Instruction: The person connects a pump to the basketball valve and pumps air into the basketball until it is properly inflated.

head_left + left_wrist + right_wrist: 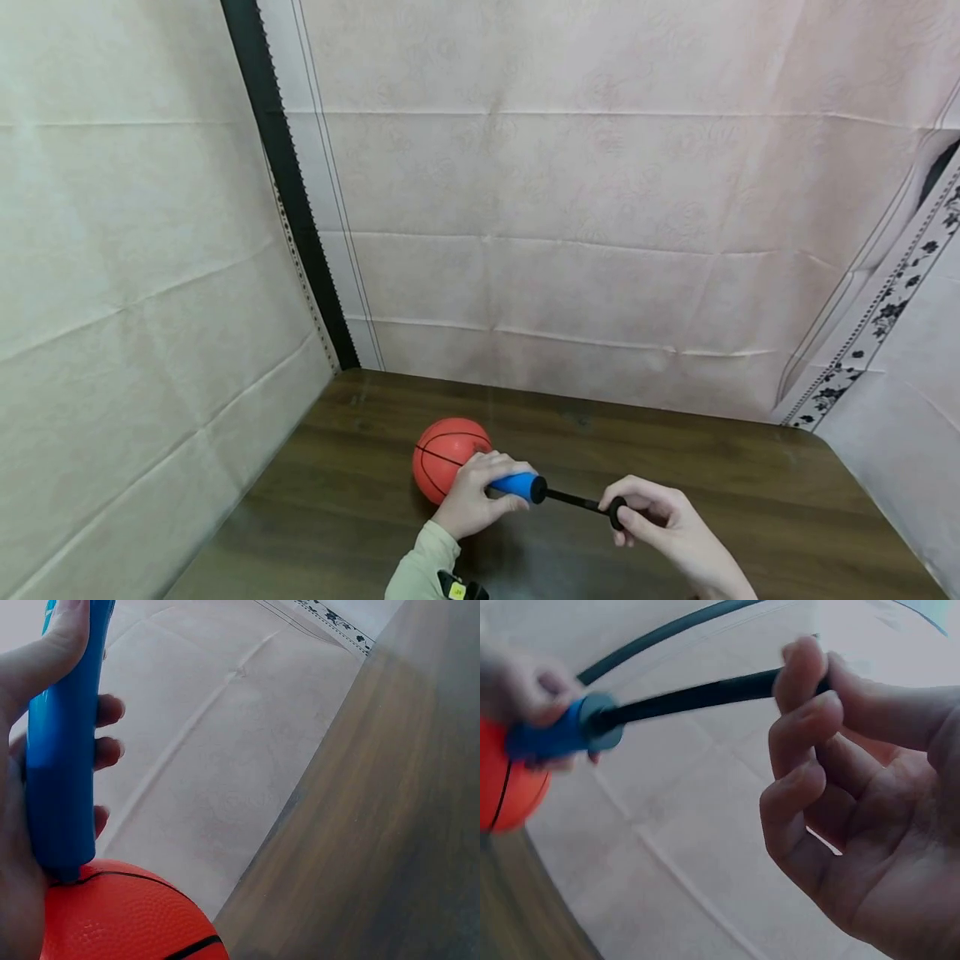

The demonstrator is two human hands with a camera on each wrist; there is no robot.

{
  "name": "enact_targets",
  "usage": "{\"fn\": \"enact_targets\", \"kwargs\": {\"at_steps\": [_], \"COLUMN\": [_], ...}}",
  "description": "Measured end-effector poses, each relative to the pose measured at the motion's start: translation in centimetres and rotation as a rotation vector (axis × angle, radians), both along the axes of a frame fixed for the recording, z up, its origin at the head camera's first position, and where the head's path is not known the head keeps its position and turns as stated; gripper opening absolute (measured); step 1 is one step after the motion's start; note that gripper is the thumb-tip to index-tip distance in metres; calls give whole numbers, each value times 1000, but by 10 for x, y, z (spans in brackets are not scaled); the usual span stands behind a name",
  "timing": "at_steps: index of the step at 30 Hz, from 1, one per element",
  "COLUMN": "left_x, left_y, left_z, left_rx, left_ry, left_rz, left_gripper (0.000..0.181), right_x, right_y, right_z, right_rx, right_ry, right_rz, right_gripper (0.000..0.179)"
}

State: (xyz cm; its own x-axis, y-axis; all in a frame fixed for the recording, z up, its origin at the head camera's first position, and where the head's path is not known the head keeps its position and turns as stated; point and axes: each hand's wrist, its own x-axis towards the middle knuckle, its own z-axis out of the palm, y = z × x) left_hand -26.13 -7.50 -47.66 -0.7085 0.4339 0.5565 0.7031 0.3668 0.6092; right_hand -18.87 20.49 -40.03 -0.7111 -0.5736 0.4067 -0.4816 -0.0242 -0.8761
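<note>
A small red-orange basketball (442, 458) with black lines sits on the wooden table. My left hand (480, 493) grips the blue barrel of a hand pump (517, 485) beside the ball. In the left wrist view the lower end of the pump (64, 765) meets the ball (127, 915); whether a needle is inside it is hidden. To the right, the black rod of the pump is pulled out of the barrel. My right hand (660, 517) pinches the round black handle at its end between thumb and fingers, as the right wrist view shows too.
The brown wooden table (337, 500) reaches to pale cloth walls at the left, back and right. A black strip (292, 183) runs down the back left corner. A floral border (862, 350) marks the right corner.
</note>
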Motion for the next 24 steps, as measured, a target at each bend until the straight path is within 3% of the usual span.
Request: {"fn": "enact_targets", "kwargs": {"at_steps": [5, 9, 16, 19, 24], "left_x": [0, -1, -1, -1, -1], "left_y": [3, 10, 15, 11, 7], "left_z": [-2, -7, -9, -7, -6], "left_rx": [17, 22, 5, -12, -45], "left_ry": [15, 66, 121, 111, 40], "left_rz": [38, 10, -34, -49, -168], "left_gripper": [38, 37, 34, 36, 37], "right_x": [-11, -19, -30, -28, -20], "right_y": [-13, -28, -42, -40, -30], "right_z": [-8, -18, -30, -29, -22], "right_rx": [-22, -31, -47, 14, 162], "right_ry": [-76, -164, -126, -134, -157], "right_rz": [39, 78, 145, 137, 104], "right_gripper": [21, 19, 18, 17, 18]}}
